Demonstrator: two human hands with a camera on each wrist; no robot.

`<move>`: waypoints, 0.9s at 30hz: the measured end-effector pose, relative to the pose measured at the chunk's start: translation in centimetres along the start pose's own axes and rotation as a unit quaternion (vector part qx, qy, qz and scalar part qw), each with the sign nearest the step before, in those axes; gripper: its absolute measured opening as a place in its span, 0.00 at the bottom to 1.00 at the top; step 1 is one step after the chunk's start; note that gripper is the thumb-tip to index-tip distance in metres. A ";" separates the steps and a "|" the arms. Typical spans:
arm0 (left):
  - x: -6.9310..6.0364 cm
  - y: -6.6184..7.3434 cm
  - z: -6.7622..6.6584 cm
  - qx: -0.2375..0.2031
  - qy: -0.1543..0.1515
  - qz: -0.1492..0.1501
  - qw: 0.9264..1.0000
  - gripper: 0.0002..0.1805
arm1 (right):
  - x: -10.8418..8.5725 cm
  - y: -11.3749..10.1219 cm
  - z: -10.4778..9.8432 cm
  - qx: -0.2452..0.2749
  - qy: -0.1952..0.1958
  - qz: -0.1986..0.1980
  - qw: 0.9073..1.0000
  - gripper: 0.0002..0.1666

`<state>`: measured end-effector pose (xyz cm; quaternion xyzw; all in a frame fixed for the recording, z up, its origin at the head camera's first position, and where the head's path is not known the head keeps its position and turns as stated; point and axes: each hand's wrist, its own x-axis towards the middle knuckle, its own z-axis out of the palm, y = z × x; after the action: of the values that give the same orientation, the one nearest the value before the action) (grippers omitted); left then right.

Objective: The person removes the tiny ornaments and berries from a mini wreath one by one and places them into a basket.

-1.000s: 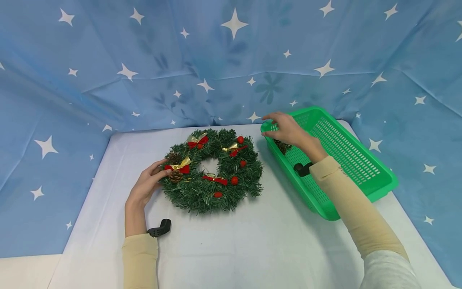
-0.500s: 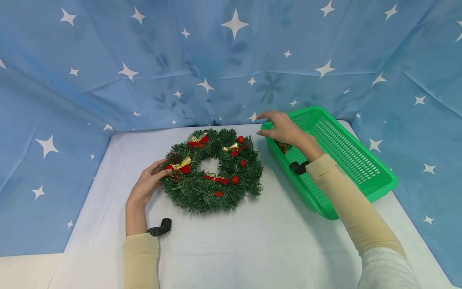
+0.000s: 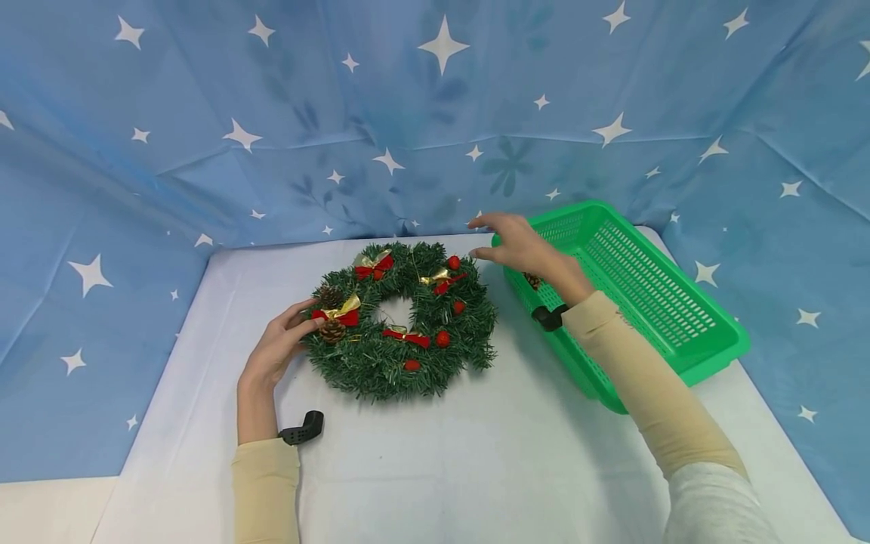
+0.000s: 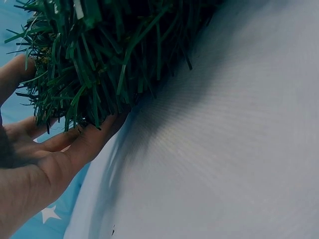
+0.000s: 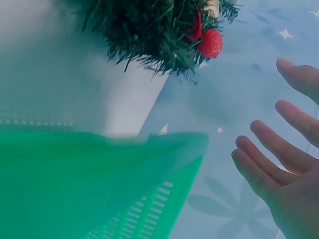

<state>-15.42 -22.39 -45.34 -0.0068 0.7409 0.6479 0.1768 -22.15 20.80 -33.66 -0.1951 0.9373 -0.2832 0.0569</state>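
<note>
A green Christmas wreath (image 3: 381, 378) lies on the white-covered table, decorated with red-and-gold bows (image 3: 336, 316), pine cones (image 3: 332, 330) and red berries (image 3: 442, 338). At its left edge my left hand (image 3: 272, 351) grips it, thumb on top. In the left wrist view, fingers of the left hand (image 4: 55, 157) curl beneath the green bristles (image 4: 114, 59). My right hand (image 3: 519, 245) is raised over the far left end of the green basket (image 3: 714, 355), fingers spread apart and holding nothing. The right wrist view shows that hand (image 5: 294, 194) apart from the wreath (image 5: 144, 35).
Inside the basket, a pine cone (image 3: 532, 280) shows partly behind the right arm. A blue curtain with white stars (image 3: 381, 83) hangs behind and beside the table (image 3: 435, 461). A black wrist camera (image 3: 303, 428) sits on the left wrist.
My right hand has moved left from over the basket toward the wreath, its fingers spreading wider. The left hand and the wreath have stayed in place.
</note>
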 end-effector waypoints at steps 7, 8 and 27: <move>0.1 0.0 0.0 0.000 -0.002 0.001 1.000 0.39 | 0.5 -0.7 0.8 -0.006 0.003 -0.024 1.000 0.31; 0.1 0.0 0.0 0.001 -0.001 0.000 1.000 0.39 | 0.5 -0.7 0.9 -0.004 0.005 -0.029 1.000 0.31; 0.0 -0.1 0.1 0.007 0.004 -0.004 1.000 0.39 | 1.0 -3.6 3.1 -0.010 0.002 -0.101 0.995 0.30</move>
<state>-15.41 -22.32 -45.44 -0.0108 0.7462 0.6418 0.1763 -21.20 16.12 -34.23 -0.2891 0.9155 -0.2787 0.0241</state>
